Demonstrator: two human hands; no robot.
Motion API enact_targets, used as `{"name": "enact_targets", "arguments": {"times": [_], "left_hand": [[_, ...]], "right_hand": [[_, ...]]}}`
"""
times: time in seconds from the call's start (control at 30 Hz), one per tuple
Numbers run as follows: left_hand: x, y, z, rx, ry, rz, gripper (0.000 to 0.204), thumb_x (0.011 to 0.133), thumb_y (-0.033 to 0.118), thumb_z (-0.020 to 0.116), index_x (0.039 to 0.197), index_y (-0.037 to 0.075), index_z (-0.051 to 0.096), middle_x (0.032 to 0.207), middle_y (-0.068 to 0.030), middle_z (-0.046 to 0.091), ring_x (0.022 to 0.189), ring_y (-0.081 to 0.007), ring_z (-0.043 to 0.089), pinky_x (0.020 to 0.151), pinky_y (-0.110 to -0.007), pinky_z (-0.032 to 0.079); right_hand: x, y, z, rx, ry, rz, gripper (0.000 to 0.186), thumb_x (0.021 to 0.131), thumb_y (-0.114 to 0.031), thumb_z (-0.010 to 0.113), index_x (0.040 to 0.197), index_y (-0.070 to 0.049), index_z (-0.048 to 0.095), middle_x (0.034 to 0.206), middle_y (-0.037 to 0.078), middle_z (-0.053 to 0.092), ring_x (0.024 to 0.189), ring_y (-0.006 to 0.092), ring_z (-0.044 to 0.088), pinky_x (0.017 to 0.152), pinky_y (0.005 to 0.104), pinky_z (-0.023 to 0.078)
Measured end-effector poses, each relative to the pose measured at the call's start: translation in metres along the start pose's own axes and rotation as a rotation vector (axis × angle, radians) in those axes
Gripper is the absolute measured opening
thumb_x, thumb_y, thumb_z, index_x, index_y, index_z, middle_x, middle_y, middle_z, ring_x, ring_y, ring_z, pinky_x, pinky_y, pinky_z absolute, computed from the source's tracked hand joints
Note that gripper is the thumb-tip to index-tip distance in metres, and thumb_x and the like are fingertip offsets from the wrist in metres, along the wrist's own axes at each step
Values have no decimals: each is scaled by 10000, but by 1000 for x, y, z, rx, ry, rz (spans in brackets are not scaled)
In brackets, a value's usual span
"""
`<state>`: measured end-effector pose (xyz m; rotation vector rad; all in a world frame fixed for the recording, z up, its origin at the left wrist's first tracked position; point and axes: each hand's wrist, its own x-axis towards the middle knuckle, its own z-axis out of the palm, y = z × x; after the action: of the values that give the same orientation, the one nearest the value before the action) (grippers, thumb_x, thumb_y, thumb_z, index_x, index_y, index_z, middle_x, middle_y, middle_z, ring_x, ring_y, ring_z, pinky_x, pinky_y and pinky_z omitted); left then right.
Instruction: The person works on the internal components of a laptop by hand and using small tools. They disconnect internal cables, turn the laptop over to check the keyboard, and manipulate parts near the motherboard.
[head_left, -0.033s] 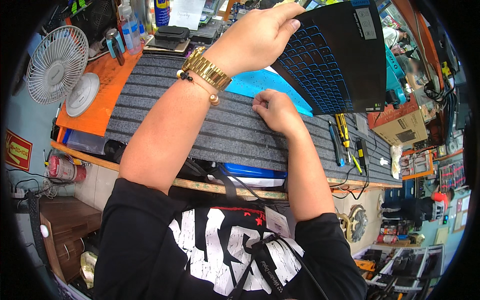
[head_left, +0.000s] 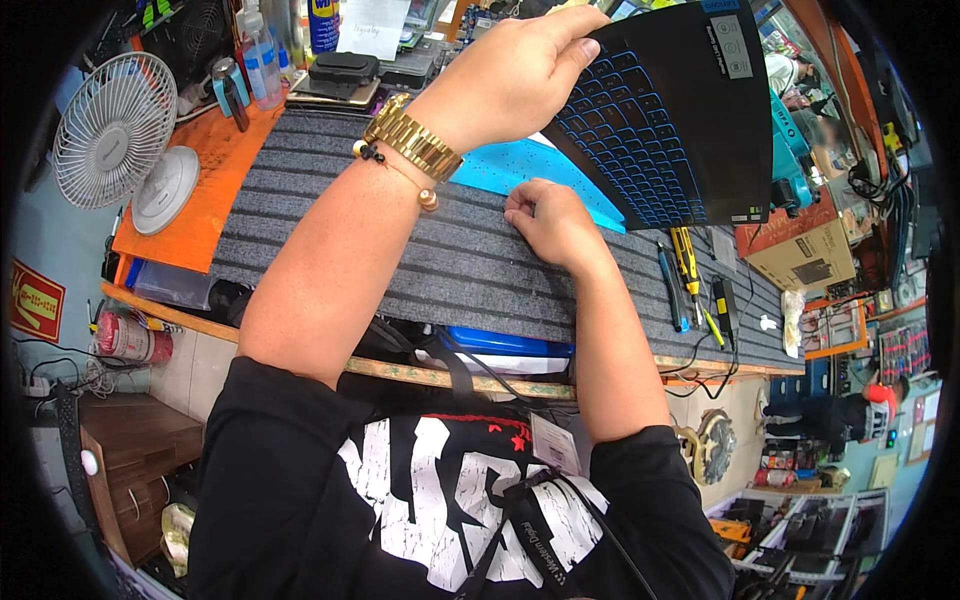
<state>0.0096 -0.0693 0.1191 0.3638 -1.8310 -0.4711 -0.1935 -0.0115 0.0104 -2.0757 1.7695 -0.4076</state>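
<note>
A black laptop [head_left: 725, 150] with blue-edged keys stands tilted up at the far right, its keyboard facing me. My left hand [head_left: 525, 80] grips its upper left edge, thumb lying on the keyboard side. The wrist wears a gold watch [head_left: 415, 138] and a beaded bracelet. Below and left of the laptop, my right hand [head_left: 555, 222] rests low over the work mat with its fingers curled closed. What those fingers hold, if anything, is hidden. A bright blue sheet or mat [head_left: 510, 165] lies beneath the laptop, just beyond my right hand.
On the grey striped mat [head_left: 330, 230], right of my right arm, lie a yellow-black screwdriver [head_left: 685, 258], a blue-black tool [head_left: 670, 288] and cables. A white fan [head_left: 115, 130] stands at the left. A cardboard box [head_left: 805, 255] sits behind the tools. Another person [head_left: 850, 415] is farther right.
</note>
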Motion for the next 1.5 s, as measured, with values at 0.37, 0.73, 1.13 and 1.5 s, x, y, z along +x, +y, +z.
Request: {"name": "enact_targets", "arguments": {"times": [0.37, 0.73, 1.13, 1.5], "left_hand": [[4, -20, 16, 174, 110, 57, 338, 1206, 256, 639, 1455, 59, 755, 931, -229, 829, 853, -437, 822, 801, -529, 640], [3, -15, 14, 152, 99, 44, 329, 1212, 239, 629, 1455, 49, 744, 893, -227, 814, 823, -407, 823, 769, -516, 633], [0, -4, 5, 158, 42, -25, 326, 1202, 235, 635, 1452, 56, 743, 898, -222, 816, 819, -419, 816, 782, -529, 632], [2, -22, 17, 165, 112, 64, 332, 1201, 239, 637, 1453, 55, 752, 965, -245, 828, 892, -460, 817, 827, -547, 639]], "right_hand": [[2, 13, 2, -2, 70, -70, 202, 1109, -155, 723, 1159, 38, 758, 1237, 289, 781, 1187, 500, 744, 1044, 552, 585], [-3, 0, -2, 26, -45, -18, 212, 1017, -167, 848, 1134, 5, 810, 1105, 215, 797, 1033, 386, 768, 950, 488, 611], [7, 12, 8, -1, 224, -124, 161, 1059, -125, 801, 1134, 18, 800, 1149, 247, 802, 1088, 462, 772, 976, 516, 613], [32, 31, 30, 39, 575, -173, 121, 1021, -86, 828, 1083, 18, 831, 1097, 201, 850, 1045, 376, 811, 976, 463, 624]]}}
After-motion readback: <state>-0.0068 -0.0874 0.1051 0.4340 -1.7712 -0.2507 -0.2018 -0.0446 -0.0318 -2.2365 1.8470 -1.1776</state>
